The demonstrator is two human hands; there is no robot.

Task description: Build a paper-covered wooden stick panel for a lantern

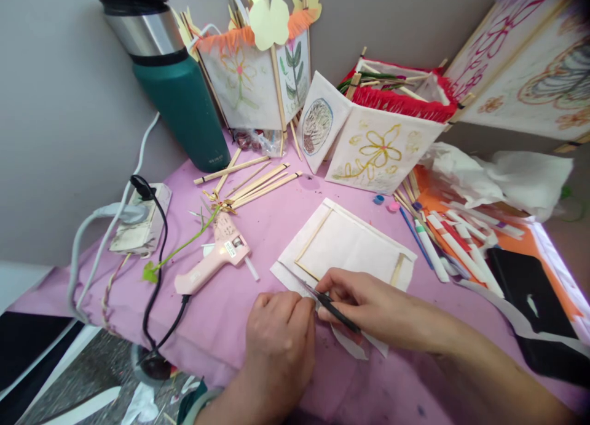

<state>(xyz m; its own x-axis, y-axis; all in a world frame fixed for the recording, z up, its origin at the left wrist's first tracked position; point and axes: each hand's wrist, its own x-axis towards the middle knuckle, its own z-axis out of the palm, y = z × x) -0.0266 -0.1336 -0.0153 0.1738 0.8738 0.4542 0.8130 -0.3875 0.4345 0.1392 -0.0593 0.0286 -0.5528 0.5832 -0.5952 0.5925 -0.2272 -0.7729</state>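
A pair of scissors [338, 313] with a black handle is in my right hand [357, 296], its thin blade pointing left along the near edge of a sheet of white paper [354, 243]. Thin wooden sticks form a frame on that sheet. My left hand [281, 333] is closed in a fist at the sheet's near edge, just left of the handle; it seems to grip the paper, though its fingertips are hidden. Cut paper pieces [353, 344] hang or lie below my right hand.
Left lie a pink glue gun [212, 265], wooden sticks [258, 185] and a power strip [141, 222]. A green bottle [184, 105] and decorated paper lanterns [387, 145] stand behind. Markers [456, 246] and a black phone [525, 289] lie right.
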